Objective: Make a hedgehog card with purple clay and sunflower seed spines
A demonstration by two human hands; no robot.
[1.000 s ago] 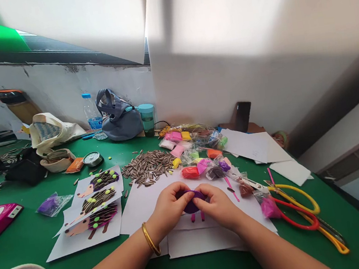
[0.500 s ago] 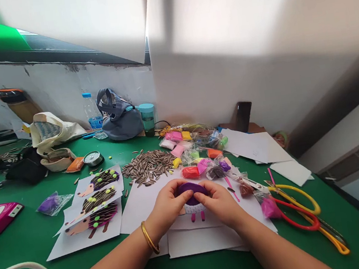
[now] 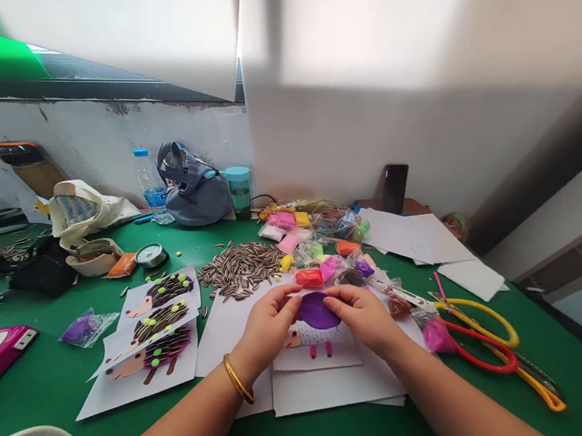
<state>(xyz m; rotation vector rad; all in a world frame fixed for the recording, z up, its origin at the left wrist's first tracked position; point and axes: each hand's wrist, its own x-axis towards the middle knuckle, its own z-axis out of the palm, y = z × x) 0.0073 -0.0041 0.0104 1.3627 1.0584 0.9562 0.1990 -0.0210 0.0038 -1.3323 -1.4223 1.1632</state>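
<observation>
A flat purple disc of modelling clay (image 3: 319, 313) is held up over a hedgehog drawing (image 3: 308, 340) on white paper, covering its upper back. My right hand (image 3: 363, 317) pinches the disc's right edge, thumb on the front and fingers behind. At the left edge, my left hand (image 3: 269, 326) has its thumb and fingers closed on the rim. The drawing's face, scalloped body lines and two pink clay legs show below the disc. More white sheets (image 3: 337, 388) lie beneath.
Sunflower seeds (image 3: 241, 268) are heaped behind my left hand. Bagged coloured clay (image 3: 310, 276) lies beyond the paper. Finished seed hedgehog pictures (image 3: 153, 356) are at left. Scissors (image 3: 485, 346) lie at right, a pink-cased device (image 3: 0, 360) at far left.
The purple disc now faces me more fully, looking rounder. My left thumb has moved off its middle to the left rim, and the hedgehog's face has come into view.
</observation>
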